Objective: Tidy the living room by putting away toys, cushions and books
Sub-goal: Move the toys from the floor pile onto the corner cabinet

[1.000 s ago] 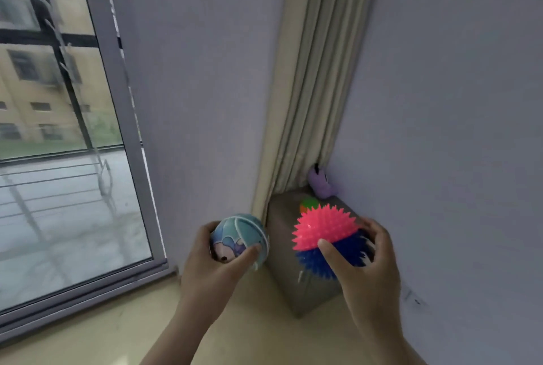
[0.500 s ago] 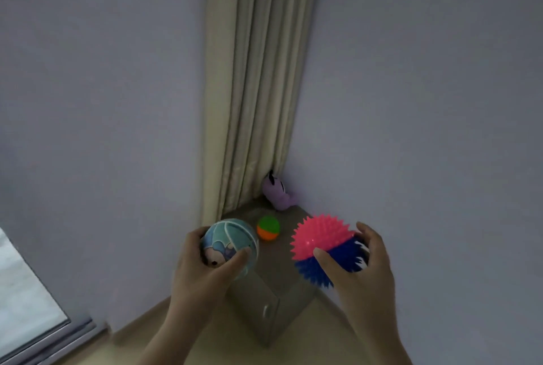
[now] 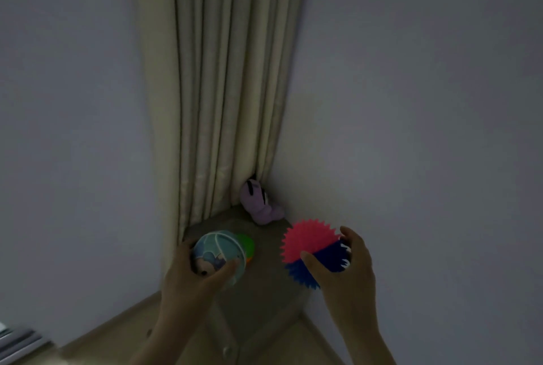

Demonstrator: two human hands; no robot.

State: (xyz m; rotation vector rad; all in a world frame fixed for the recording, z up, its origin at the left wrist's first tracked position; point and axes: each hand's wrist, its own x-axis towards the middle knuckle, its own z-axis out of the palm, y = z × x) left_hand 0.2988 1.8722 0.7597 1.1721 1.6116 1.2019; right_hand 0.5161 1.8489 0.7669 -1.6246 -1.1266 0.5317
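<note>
left hand (image 3: 194, 279) fingers curled round pale blue ball (image 3: 216, 253); right hand (image 3: 346, 273) grips spiky pink-blue ball (image 3: 308, 250)

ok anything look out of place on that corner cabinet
Only the purple plush toy: it lies slumped at the back of the cabinet top, in the corner between curtain and wall. Nothing looks spilled or damaged.

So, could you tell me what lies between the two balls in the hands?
In the head view, a small green ball peeks out behind the blue ball; the rest is bare cabinet top up to the spiky ball.
</note>
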